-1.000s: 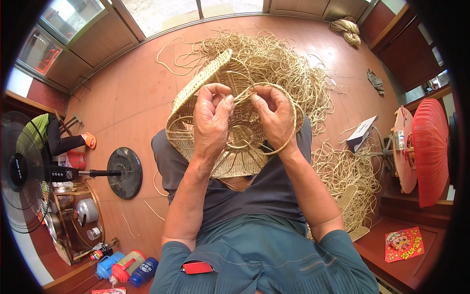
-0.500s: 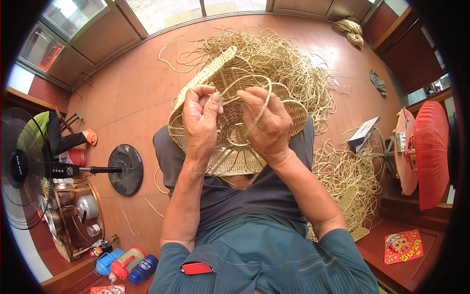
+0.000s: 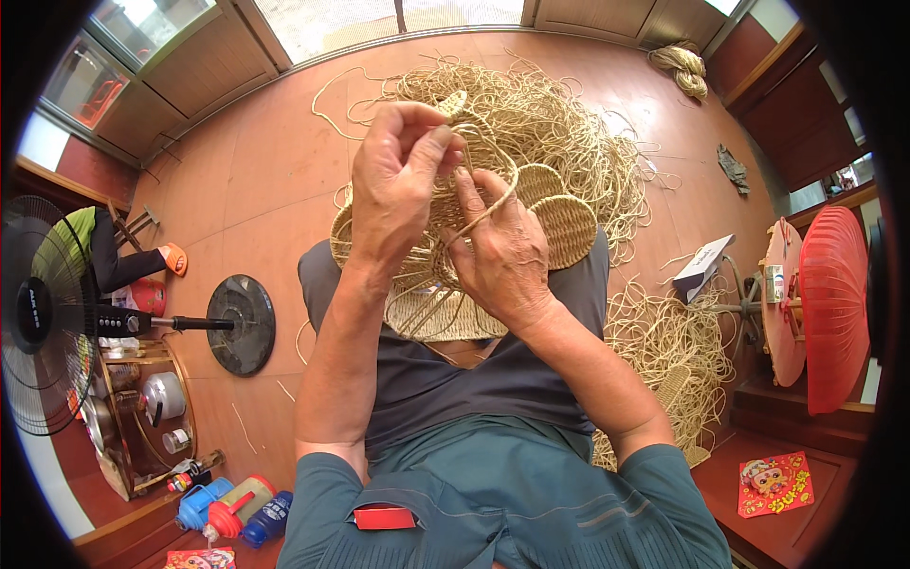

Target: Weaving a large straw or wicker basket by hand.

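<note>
My left hand (image 3: 393,194) is raised at the top of the woven straw piece (image 3: 567,230) on my lap, thumb and fingers pinched on pale straw cord (image 3: 508,159). Just below and to the right, my right hand (image 3: 502,251) is curled on the same cord, which crosses its fingers in a loop, with its index finger reaching up toward my left hand. The piece has rounded woven lobes and loose strands; its middle is largely hidden behind both hands.
Tangled cord (image 3: 531,95) heaps beyond my knees and at right. A black fan (image 3: 38,313), another person's sandalled foot (image 3: 173,259) and plastic jugs (image 3: 261,517) are left. A red round fan-like object (image 3: 834,308) stands right; a cord hank (image 3: 682,66) lies far back.
My left hand has risen toward the top of the piece, pulling cord upward. My right hand has turned over and shifted lower and leftward, under the left.
</note>
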Available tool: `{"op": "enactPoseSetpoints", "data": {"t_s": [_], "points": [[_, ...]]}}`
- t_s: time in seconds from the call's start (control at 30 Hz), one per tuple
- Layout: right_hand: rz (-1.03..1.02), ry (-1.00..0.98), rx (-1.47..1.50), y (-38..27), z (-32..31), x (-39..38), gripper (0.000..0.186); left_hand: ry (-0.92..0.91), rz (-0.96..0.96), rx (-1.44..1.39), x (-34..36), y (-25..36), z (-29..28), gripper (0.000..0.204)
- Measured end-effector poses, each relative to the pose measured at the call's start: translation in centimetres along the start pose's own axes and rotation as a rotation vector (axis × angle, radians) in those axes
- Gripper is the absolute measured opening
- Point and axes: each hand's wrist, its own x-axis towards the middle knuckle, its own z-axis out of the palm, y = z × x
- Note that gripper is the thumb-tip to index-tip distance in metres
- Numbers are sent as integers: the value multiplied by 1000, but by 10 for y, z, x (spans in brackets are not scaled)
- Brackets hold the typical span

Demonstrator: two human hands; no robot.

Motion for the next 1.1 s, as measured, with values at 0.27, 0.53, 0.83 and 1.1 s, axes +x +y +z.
{"op": "enactPoseSetpoints", "data": {"t_s": [0.27, 0.53, 0.83, 1.1], "points": [[111, -36, 114, -6, -4, 11, 63, 76, 27, 320, -14, 9, 7, 12], [145, -5, 145, -4, -1, 13, 51, 122, 223, 807, -43, -16, 19, 27], [110, 65, 154, 0, 6, 12, 40, 153, 163, 650, -41, -26, 20, 30], [109, 81, 177, -1, 7, 14, 41, 165, -103, -193, -53, -39, 6, 24]]}}
